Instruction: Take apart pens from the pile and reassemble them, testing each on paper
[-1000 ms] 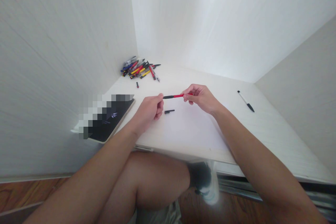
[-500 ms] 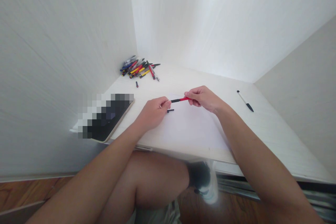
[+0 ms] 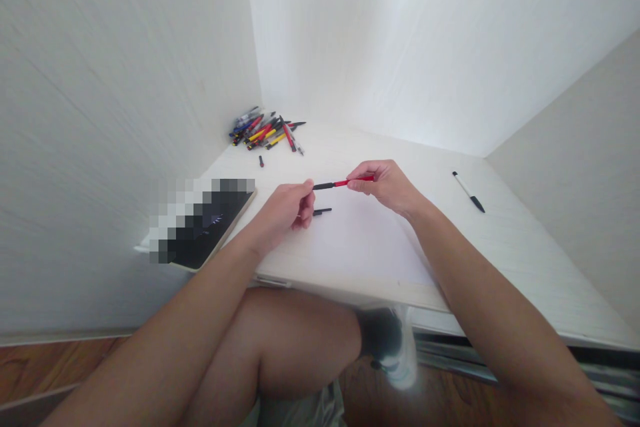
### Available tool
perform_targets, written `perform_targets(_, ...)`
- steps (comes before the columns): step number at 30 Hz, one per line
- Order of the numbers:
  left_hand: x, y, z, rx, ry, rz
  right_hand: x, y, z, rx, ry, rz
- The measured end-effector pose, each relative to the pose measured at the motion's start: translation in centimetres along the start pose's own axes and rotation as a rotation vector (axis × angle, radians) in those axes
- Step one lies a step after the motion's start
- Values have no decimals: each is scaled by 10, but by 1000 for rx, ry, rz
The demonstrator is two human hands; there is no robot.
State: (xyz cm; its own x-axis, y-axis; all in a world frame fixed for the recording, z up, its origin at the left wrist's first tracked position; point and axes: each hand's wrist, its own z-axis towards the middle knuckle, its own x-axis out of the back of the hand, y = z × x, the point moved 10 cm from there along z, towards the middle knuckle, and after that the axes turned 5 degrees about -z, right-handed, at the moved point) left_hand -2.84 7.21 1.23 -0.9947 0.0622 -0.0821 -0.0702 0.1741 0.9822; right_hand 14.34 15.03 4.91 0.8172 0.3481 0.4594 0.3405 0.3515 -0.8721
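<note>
A red pen with a black end (image 3: 341, 183) is held level between my two hands, above a sheet of white paper (image 3: 370, 247). My left hand (image 3: 295, 203) pinches its black end between thumb and fingers. At the red end, the fingers and thumb of my right hand (image 3: 383, 181) close round the barrel. Just right of my left fingers, a small black piece with a thin arm, like a pen cap (image 3: 324, 211), lies on the paper; its left end is partly hidden by that hand.
Several pens (image 3: 265, 132) lie heaped in the back left corner. A small dark piece (image 3: 261, 161) lies in front of them. On the left is a phone (image 3: 215, 230), partly pixelated. A white pen with a black cap (image 3: 469, 192) rests on the desk (image 3: 520, 267) at right. Walls enclose the desk.
Both hands have shifted slightly left and up with the pen. My left fingers have rolled, with the thumb now on top, and my right hand's grip on the red barrel has changed.
</note>
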Motion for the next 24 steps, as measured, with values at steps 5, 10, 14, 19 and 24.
perform_targets(5,2,4,3,-60,16,106,-7,5,-1,-46,-54,79)
perform_targets(10,3,24,0,-321,97,501,-12,30,-2,-233,-154,44)
perform_targets(14,1,22,0,-401,98,590,-5,33,-1,-232,-107,29)
perform_targets(19,0,20,1,-407,85,608,-3,33,1,-218,-66,15)
perform_targets(24,1,22,1,-356,84,557,3,25,3,-165,2,-118)
